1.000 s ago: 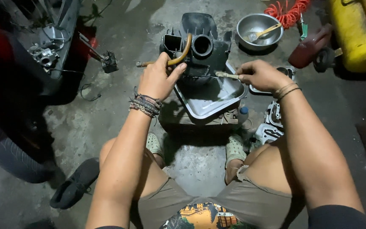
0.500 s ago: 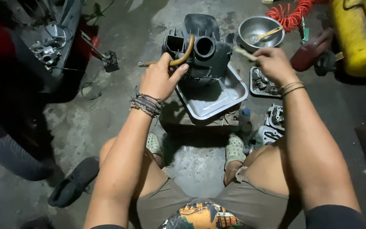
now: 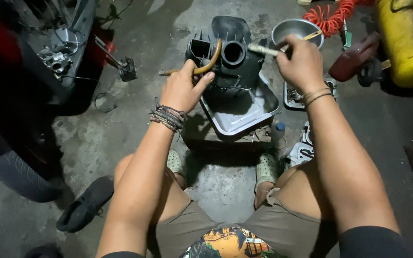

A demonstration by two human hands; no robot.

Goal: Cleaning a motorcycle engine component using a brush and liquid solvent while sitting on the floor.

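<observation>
Right hand (image 3: 302, 62) has lifted its gripped brush (image 3: 264, 49) toward bowl (image 3: 293, 28); left hand (image 3: 182, 88) grips hose (image 3: 206, 64) over concrete floor (image 3: 135, 138)

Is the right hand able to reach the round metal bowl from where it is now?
Probably yes. The right hand holds a brush right beside the metal bowl, and nothing stands between them; the black housing lies to its left.

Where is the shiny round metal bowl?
The shiny round metal bowl sits on the floor at the top, just beyond the right hand, beside the coiled orange hose.
</observation>
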